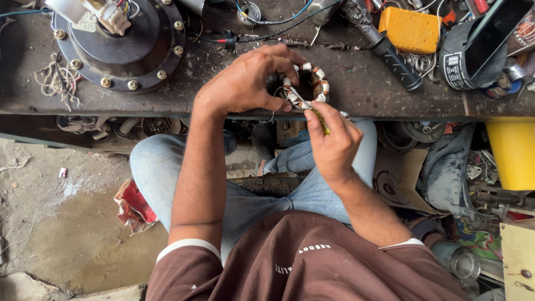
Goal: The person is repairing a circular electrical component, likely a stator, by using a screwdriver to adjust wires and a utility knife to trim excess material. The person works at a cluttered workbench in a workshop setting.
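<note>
holding a wound stator ring point(308, 83) in a closed left hand point(248, 81) grip, right hand point(333, 139) pinching a thin yellow-handled tool point(313, 111).

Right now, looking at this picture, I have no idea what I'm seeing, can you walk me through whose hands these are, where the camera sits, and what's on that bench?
The camera sits on a person's head and looks straight down, so you see their own arms, brown shirt and jeans from above. They sit at a dark, worn workbench. The left hand steadies a small ring of wire coils standing at the bench's near edge. The right hand pinches a thin tool with a yellow-green handle, its metal tip touching the ring. Farther back on the bench lie a round black motor housing ringed with brass bolts, a tangle of pale string, a yellow box, a black-handled tool and loose wires. Under the bench are more parts and a yellow container.
</note>
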